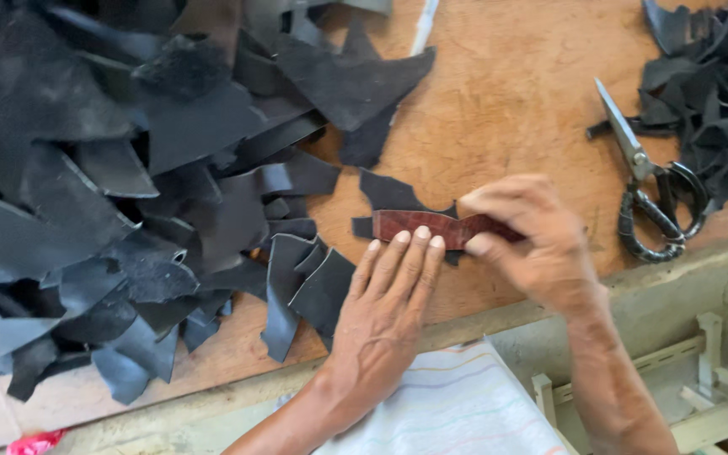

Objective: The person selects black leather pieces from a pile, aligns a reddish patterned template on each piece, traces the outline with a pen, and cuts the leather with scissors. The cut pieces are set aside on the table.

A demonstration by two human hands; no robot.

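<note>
A narrow reddish-brown template strip [414, 224] lies on a black leather scrap [389, 194] on the brown work board [507, 93]. My left hand [389, 307] lies flat, its fingertips pressing the strip's near edge. My right hand [532, 240] pinches the strip's right end between thumb and fingers. The scrap shows only around the strip's edges.
A big heap of black leather pieces [103, 185] covers the left of the board. Black-handled scissors [646, 181] lie at the right beside more black offcuts [718, 84]. A striped cloth [457, 404] sits below the board edge, with a wooden frame [709, 388] at lower right.
</note>
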